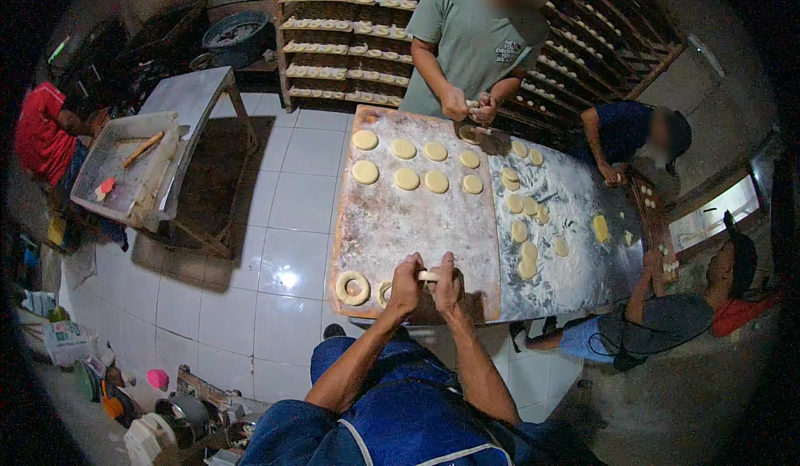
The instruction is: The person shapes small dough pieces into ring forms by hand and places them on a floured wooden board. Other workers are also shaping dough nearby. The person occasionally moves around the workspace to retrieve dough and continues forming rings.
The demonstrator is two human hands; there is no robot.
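Note:
A pale ring of dough [428,276] is held up between my two hands, over the near edge of a floured wooden board [417,233]. My left hand [407,286] is closed on one side of it, and my right hand [447,284] grips the other. Just left of my hands lies a shaped dough ring [352,289] with a wide hole. Another dough ring [384,293] is partly hidden behind my left hand. Farther up the board, flat dough discs [406,179] rest in two rows.
Across the table a person in a green shirt [475,37] handles dough. More discs [527,262] lie on the floured metal surface [575,216] at right, where two other people work. Racks [350,49] of dough rings stand behind. A plastic tub [125,170] sits on a side table at left.

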